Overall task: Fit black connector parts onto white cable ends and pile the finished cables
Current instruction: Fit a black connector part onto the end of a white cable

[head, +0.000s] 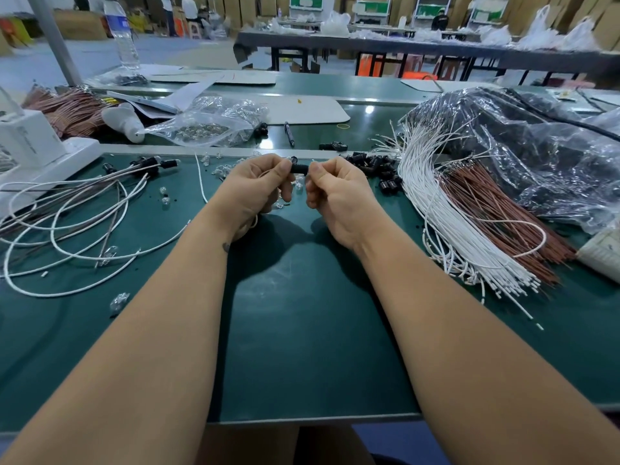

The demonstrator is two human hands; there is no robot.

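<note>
A short black connector part [299, 168] is held between both hands above the green table [302, 330]. My left hand [258, 189] pinches its left end, and a thin cable loops out under that palm. My right hand [335, 193] pinches its right end with curled fingers. Loose black connector parts [375, 166] lie just right of the hands. A thick bundle of white cables [446, 216] lies at the right beside brown cables [496, 216]. Cables with black connectors fitted [84, 209] are piled at the left.
Small clear bulbs [219, 171] are scattered behind and left of the hands. A clear bag of parts [208, 125], a pen [289, 133] and a white box [30, 139] lie farther back. Black plastic bags [523, 146] fill the right. A water bottle [122, 31] stands far left.
</note>
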